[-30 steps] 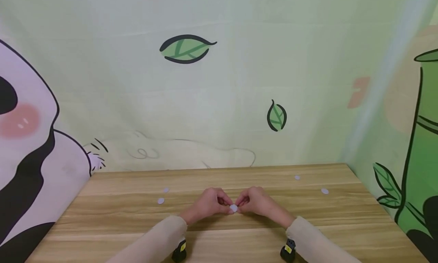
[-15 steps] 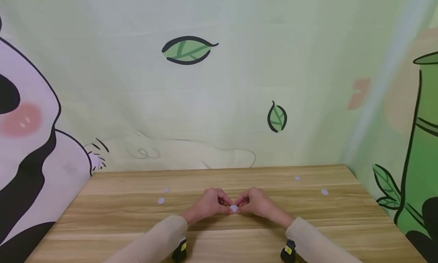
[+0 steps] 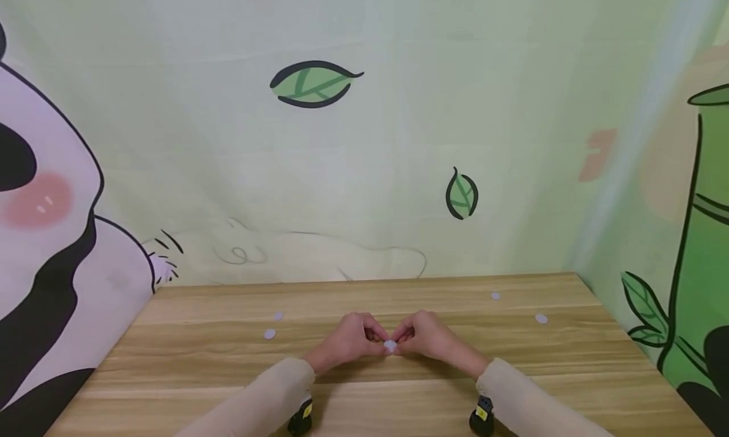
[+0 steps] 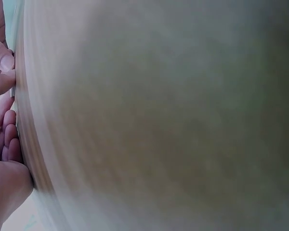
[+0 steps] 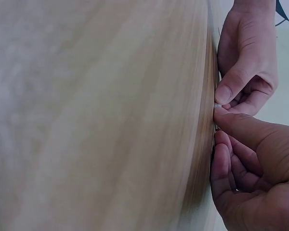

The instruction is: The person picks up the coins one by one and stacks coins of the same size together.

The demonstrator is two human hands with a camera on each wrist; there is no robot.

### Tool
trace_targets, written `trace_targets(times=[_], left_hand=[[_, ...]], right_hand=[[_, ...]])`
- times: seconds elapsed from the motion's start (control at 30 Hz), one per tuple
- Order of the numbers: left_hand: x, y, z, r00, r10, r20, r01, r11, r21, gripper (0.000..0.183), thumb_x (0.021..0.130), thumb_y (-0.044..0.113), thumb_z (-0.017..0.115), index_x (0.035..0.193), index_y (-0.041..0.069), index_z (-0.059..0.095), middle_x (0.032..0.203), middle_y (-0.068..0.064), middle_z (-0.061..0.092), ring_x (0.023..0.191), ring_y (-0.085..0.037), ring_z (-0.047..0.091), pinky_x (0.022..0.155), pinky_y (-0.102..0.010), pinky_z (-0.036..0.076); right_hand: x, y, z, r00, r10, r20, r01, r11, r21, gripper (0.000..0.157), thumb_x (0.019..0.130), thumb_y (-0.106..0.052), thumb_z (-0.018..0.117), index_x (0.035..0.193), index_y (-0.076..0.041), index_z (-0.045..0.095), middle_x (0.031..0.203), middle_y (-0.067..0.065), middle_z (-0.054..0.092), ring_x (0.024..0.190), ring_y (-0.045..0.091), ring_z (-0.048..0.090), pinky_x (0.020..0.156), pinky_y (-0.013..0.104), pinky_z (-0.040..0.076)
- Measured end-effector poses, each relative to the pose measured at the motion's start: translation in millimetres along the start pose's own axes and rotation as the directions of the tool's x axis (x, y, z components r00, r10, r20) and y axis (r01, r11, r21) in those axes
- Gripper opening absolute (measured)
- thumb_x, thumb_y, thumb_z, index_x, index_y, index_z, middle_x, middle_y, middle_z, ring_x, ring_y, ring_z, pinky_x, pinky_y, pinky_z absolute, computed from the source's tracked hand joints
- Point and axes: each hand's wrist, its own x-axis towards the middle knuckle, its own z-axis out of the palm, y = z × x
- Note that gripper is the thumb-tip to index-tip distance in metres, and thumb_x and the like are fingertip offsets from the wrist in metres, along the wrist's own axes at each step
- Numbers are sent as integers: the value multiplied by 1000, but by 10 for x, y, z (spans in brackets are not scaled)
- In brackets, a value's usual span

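In the head view a small white round disc (image 3: 390,346) sits low at the middle of the wooden table, between the fingertips of both hands. My left hand (image 3: 348,337) pinches it from the left, and my right hand (image 3: 428,336) pinches it from the right. The thumbs lie on the near side with the index fingers curled over. From the right wrist, the two thumb tips almost meet beside the table top, and just a thin pale edge of the disc (image 5: 218,105) shows. Fingers hide most of it in both wrist views.
Two similar white discs, the nearer one (image 3: 270,334) and the farther one (image 3: 278,315), lie on the table (image 3: 393,399) at left. Another pair lies at right, one near (image 3: 541,319) and one farther back (image 3: 495,296). A printed cloth (image 3: 376,140) hangs behind the table.
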Motion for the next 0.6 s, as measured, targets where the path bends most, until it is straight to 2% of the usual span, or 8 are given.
trace_targets(times=[0.17,0.33,0.6], left_hand=[[-10,18,13,1000,0,-3,0,1000,5,13,77,11,88,86,6,79,82,2,65,77,-8,56,66,-19,46],[-20,35,23,1000,3,-4,-3,1000,-2,13,77,9,88,86,5,79,82,1,65,76,-10,55,64,-18,44],[-11,33,28,1000,3,-15,-3,1000,7,13,76,9,88,84,5,78,82,1,65,75,-8,55,65,-18,45]], right_hand=[[-2,19,-18,999,-28,30,29,1000,-11,9,83,-6,83,90,-2,78,78,-1,72,71,7,60,64,20,50],[-29,69,-81,994,-73,81,72,997,23,13,86,-7,80,97,-1,77,84,0,73,76,5,63,69,20,53],[-121,166,-228,990,-117,82,119,993,-10,18,89,-12,79,103,-1,76,90,0,74,81,2,64,72,21,53]])
